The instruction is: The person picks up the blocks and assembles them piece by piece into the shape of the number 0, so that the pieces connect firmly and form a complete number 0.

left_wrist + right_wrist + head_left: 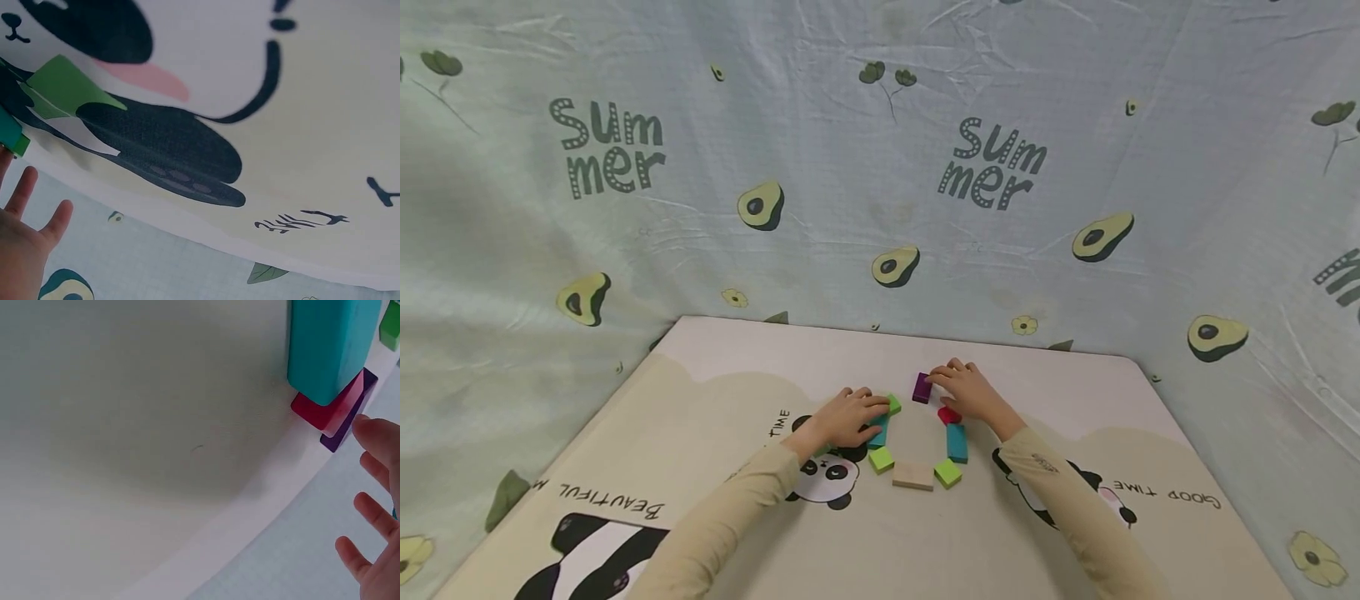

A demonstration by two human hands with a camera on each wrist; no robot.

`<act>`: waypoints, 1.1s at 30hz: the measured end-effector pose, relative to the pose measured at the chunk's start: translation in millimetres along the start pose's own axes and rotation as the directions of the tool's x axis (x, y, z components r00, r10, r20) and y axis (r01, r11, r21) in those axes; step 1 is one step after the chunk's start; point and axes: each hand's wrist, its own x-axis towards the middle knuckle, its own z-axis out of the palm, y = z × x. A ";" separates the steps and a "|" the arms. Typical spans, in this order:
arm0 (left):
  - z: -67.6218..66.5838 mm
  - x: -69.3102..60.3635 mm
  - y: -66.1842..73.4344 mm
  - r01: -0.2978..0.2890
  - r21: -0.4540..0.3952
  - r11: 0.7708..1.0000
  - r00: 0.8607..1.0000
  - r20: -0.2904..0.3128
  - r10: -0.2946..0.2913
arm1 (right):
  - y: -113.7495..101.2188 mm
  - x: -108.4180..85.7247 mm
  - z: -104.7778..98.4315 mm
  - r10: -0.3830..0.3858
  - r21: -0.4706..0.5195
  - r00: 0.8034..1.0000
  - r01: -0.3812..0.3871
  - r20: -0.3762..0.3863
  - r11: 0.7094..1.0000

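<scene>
Several toy blocks lie in a ring on the table. My left hand (850,417) rests its fingertips on the teal block (877,437) and reaches to the light green block (894,404) at the ring's upper left. Its fingers (24,190) are spread in the left wrist view. With a fingertip, my right hand (967,390) touches the right side of a purple block (921,388) at the top; its other fingers (375,512) are spread apart. Below that hand lies a red block (949,415), partly covered, above a second teal block (957,443).
A plain wooden block (913,477) lies at the ring's near side, between a left green block (881,460) and a right green block (947,474). The panda-print tabletop (880,542) meets a hanging avocado-print cloth (820,275) at its back edge.
</scene>
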 end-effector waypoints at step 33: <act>0.5 -1.5 1.4 -0.003 0.047 0.999 1.000 -0.004 0.003 | -1.9 20.4 11.6 -0.051 -0.200 0.998 0.057 0.038 0.978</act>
